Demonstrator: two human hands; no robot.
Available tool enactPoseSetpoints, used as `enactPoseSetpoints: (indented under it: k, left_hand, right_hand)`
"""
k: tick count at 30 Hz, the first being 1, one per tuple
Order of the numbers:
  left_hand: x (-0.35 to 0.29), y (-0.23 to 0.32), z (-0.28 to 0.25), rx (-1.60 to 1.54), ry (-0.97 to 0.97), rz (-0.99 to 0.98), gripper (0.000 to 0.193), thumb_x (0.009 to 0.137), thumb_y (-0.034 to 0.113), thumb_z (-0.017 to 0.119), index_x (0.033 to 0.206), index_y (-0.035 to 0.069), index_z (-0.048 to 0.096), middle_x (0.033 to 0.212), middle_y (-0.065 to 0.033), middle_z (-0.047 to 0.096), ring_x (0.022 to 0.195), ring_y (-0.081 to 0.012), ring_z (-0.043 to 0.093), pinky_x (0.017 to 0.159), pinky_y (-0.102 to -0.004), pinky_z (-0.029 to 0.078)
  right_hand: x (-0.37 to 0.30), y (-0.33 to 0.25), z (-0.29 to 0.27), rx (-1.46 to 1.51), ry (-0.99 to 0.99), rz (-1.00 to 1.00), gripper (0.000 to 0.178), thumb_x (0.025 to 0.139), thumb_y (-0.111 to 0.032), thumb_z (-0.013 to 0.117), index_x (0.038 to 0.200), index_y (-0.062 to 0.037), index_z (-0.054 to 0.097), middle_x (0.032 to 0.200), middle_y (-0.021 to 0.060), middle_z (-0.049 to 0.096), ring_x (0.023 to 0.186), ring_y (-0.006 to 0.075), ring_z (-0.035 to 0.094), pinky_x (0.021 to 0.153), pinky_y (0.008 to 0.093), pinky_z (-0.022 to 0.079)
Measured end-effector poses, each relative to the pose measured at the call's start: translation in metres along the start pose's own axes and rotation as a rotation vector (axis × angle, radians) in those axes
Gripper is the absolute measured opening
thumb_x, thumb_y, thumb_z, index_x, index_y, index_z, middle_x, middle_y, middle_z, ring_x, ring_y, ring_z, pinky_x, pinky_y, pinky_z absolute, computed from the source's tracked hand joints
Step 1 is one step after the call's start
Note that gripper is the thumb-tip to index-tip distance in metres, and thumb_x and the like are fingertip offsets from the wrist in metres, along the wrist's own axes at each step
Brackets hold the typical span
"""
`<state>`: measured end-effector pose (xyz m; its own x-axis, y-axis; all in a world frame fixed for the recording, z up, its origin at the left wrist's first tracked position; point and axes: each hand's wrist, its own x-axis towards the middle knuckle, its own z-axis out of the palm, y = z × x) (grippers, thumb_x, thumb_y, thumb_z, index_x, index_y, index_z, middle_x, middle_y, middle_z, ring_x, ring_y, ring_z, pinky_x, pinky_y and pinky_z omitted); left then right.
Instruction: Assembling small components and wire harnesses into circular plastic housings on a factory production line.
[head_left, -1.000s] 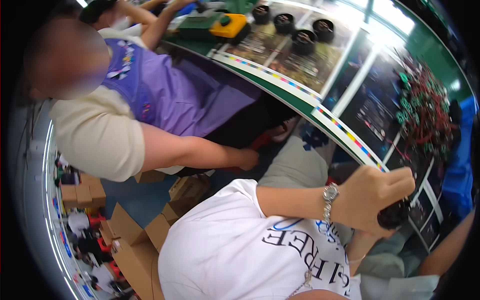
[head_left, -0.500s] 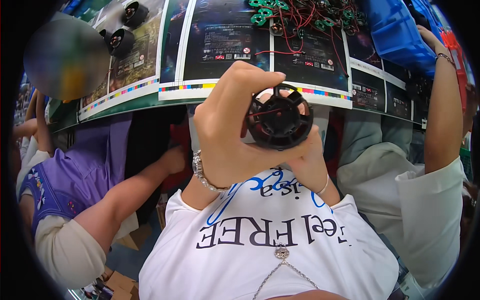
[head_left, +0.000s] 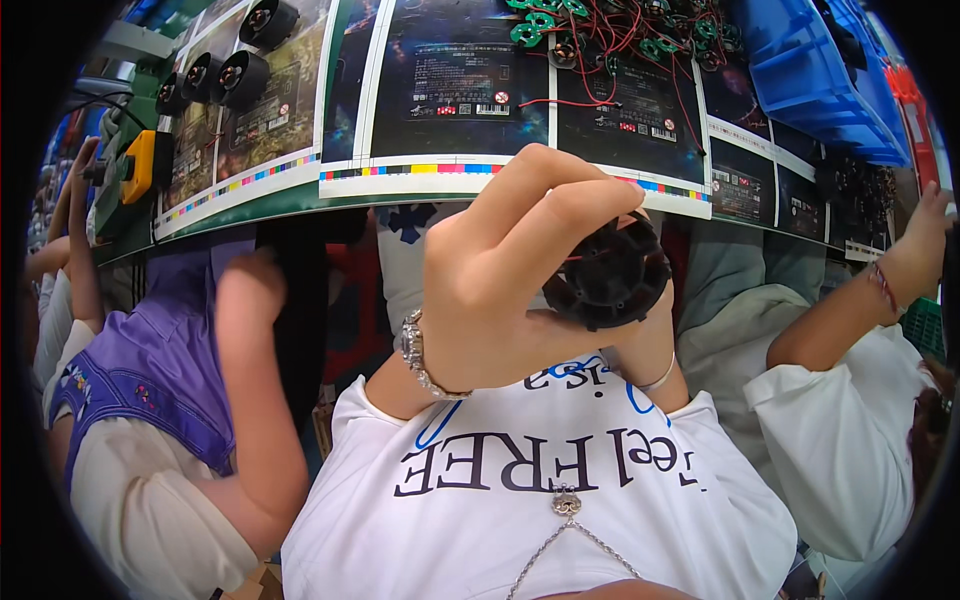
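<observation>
In front of my chest I hold a round black plastic fan housing [head_left: 615, 280] with ribs and a central hub; a bit of red wire shows on it. My left hand [head_left: 500, 265] is closed round its left side, with fingers bent over the top edge and the thumb below. My right hand [head_left: 648, 335] grips the housing from the lower right. Most of its fingers are hidden behind the housing and my left hand. Beyond my hands lies a printed dark sheet [head_left: 450, 110] on the green-edged table.
Several black cylindrical parts [head_left: 268, 24] stand at the far left, near a yellow switch box [head_left: 140, 168]. Green circuit boards with red wires [head_left: 650, 40] lie at the back. Blue bins [head_left: 815, 85] stand far right. Co-workers' arms [head_left: 255, 370] flank me on both sides.
My hands and the housing have moved right and slightly nearer, and the housing has tilted. A blurred round shape at the far left is gone. The right co-worker's hand has left the blue bin.
</observation>
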<state>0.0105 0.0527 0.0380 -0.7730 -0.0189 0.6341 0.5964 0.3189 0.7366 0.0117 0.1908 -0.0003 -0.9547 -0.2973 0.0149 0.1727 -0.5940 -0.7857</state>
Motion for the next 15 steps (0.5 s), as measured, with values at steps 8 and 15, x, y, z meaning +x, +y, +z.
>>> enactPoseSetpoints:
  k: [8, 15]
  left_hand:
    - [-0.004, -0.003, 0.001, -0.048, -0.014, -0.036, 0.049, 0.053, 0.001, 0.080, 0.100, 0.008, 0.068, 0.097, -0.0041, 0.063, 0.067, -0.0147, 0.057, 0.056, -0.0241, 0.047]
    - [-0.003, -0.006, -0.012, -0.060, -0.099, -0.045, 0.059, 0.052, -0.001, 0.083, 0.108, 0.006, 0.069, 0.104, -0.0100, 0.068, 0.070, -0.0141, 0.058, 0.060, -0.0234, 0.049]
  right_hand:
    - [0.006, 0.003, -0.010, 0.185, 0.076, 0.288, 0.026, 0.085, -0.004, 0.064, 0.111, -0.0006, 0.064, 0.101, 0.0098, 0.067, 0.084, 0.0111, 0.062, 0.071, 0.0206, 0.051]
    - [0.015, -0.010, -0.013, -0.223, 0.025, -0.078, 0.028, 0.078, 0.002, 0.067, 0.106, -0.0008, 0.066, 0.099, 0.0087, 0.066, 0.080, 0.0149, 0.061, 0.067, 0.0241, 0.049]
